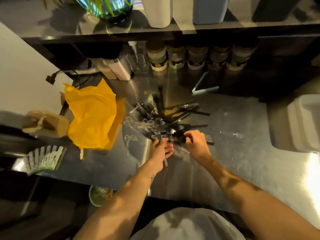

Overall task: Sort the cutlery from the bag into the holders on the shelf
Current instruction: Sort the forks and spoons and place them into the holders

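— On the steel table [242,153], what crowds the cutlery pile [166,118]?
— A yellow bag [93,116] just left; spice jars [195,57] behind.
— Hands?
— Left hand [160,149] fingers grip black forks; right hand [196,144] pinches a dark piece.

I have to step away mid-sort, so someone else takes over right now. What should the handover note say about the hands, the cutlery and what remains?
Left hand: closed around a small bunch of cutlery, fork tines sticking out above the fingers.
Right hand: pinching a black piece at the near edge of the pile.
Cutlery pile: black and clear plastic pieces, mixed, loose on the steel counter.
Yellow bag: crumpled to the pile's left; contents not visible.
Done: cutlery is out on the counter.
Left: nearly all the sorting; no holders are identifiable in this view.
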Demonstrator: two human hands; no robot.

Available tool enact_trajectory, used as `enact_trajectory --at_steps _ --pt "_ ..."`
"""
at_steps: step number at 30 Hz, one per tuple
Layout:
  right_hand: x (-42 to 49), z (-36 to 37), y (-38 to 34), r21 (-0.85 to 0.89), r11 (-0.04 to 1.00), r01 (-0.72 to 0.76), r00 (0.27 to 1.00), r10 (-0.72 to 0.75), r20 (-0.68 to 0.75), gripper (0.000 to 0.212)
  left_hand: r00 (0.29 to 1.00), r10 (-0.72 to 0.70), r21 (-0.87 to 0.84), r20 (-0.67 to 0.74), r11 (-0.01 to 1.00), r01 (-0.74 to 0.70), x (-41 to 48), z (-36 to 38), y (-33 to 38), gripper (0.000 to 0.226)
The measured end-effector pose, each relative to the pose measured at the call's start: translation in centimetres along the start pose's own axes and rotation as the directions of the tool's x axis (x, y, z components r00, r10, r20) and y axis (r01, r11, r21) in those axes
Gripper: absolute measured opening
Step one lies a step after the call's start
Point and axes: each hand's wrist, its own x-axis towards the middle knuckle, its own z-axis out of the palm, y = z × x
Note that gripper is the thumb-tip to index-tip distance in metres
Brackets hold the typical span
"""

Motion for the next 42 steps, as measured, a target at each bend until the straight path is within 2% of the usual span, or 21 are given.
enact_trajectory --at_steps 1,3,5,7,9,11,15,17,21,28,36,42 --pt "1.0 -0.3 -0.8 -0.056 0.998 -0.02 0.999 0.022 0.032 0.028 1.0 -0.019 -0.005 -0.014 1.0 0.019 0.4 -0.9 0.2 0.02" --pt "3.5 -0.8 -2.1 -0.246 0.968 0.049 0.995 -0.025 0.099 0.041 0.999 -0.039 0.011 -0.033 0.999 0.039 1.1 -2.4 0.7 0.016" --pt "6.2 -1.3 -3.3 -0.38 0.915 0.133 0.977 -0.057 0.204 0.064 0.999 -0.039 0.023 -0.032 0.999 0.04 1.6 -3.8 1.4 0.016" --pt "8.0 -1.4 -3.9 -0.415 0.894 0.169 0.934 -0.011 0.357 0.086 1.0 -0.023 0.08 0.018 0.997 0.021 2.2 -5.0 2.1 0.021" --pt "8.7 -1.2 -4.0 -0.475 0.856 0.207 0.865 0.067 0.498 0.098 0.997 -0.021 0.13 0.078 0.991 0.011 2.7 -5.9 2.7 0.021" --pt "8.6 -0.4 -4.2 -0.558 0.796 0.236 0.86 0.096 0.501 0.099 0.996 -0.046 0.144 0.079 0.989 0.035 3.4 -6.8 3.0 0.016" --pt "7.7 0.9 -4.4 -0.682 0.687 0.25 0.932 0.019 0.361 0.076 0.993 -0.114 0.103 0.039 0.989 0.109 4.6 -7.3 2.9 0.015" --pt "7.3 1.3 -4.2 -0.661 0.724 0.197 0.935 0.063 0.349 0.072 0.992 -0.124 0.098 0.04 0.988 0.119 4.9 -7.1 3.2 0.01" --pt "6.5 1.7 -3.9 -0.609 0.788 0.093 0.951 0.111 0.289 0.059 0.991 -0.096 0.087 0.097 0.992 0.088 4.6 -6.4 3.6 0.017" --pt "4.5 1.0 -3.0 -0.373 0.923 -0.095 0.973 0.165 0.16 0.035 0.974 -0.072 0.092 0.213 0.994 0.054 4.1 -5.5 3.4 0.021" --pt "3.1 -0.6 -0.9 -0.228 0.939 -0.257 0.946 0.293 0.14 0.018 0.962 -0.083 0.115 0.258 0.992 0.055 2.9 -3.3 2.7 0.021" --pt "1.9 -2.2 -0.5 -0.043 0.948 -0.316 0.945 0.318 0.08 0.024 0.968 -0.082 0.113 0.237 0.992 0.056 1.7 -1.5 1.4 0.022"
